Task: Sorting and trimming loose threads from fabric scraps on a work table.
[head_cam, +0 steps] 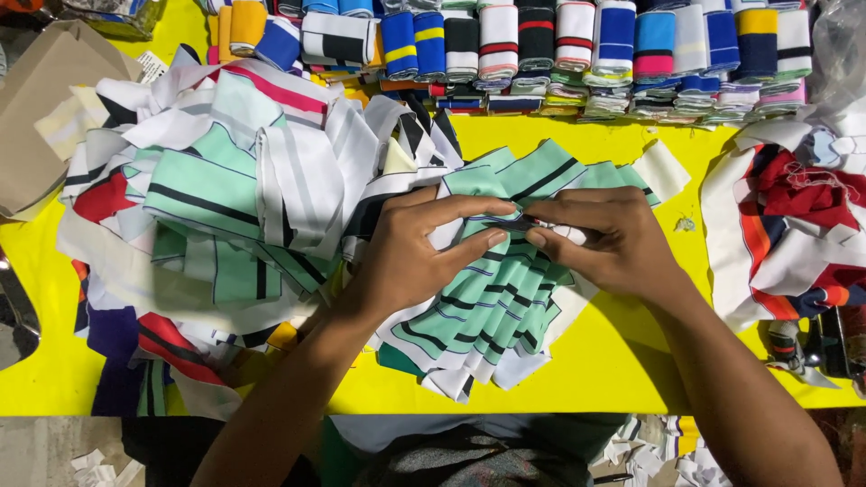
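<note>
A fanned stack of mint-green striped fabric strips (487,307) is pinched at its top edge between both hands (410,257) (604,239) on the yellow desk (622,361), while an unsorted heap of strips (225,207) lies leftward.

head cam | looks steeply down from above, close over the yellow table (613,361) | near edge at bottom | single view only
</note>
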